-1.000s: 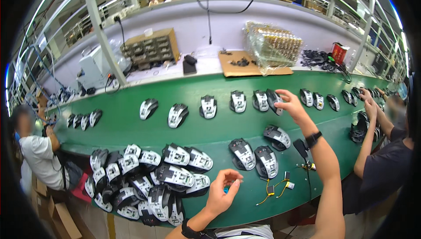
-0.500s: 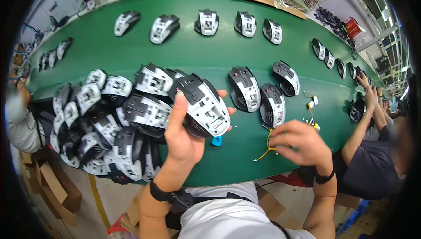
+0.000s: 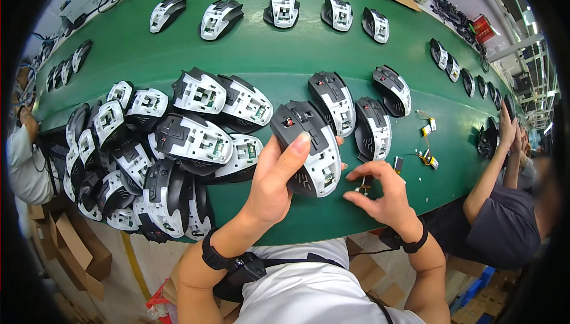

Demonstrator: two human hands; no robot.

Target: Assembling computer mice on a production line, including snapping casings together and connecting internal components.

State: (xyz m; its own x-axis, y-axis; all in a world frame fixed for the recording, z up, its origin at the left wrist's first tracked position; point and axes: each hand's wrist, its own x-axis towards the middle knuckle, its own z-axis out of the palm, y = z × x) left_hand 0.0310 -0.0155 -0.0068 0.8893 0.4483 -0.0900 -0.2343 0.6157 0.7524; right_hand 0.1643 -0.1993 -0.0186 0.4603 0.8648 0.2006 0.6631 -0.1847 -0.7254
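A: Mouse shell, black and white, underside up: where does it sit?

B: At picture centre, just above the green bench, clasped in the left hand, whose grip is closed around the shell with one finger lying across its top.

A: And the right hand?

B: At four o'clock from the shell, fingertips pressed together, pinching a small wired part. A heap of similar shells lies at nine o'clock.

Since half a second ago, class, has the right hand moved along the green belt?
Yes. The right hand has shifted left, closer to the mouse shell in the left hand, staying near the belt's front edge.
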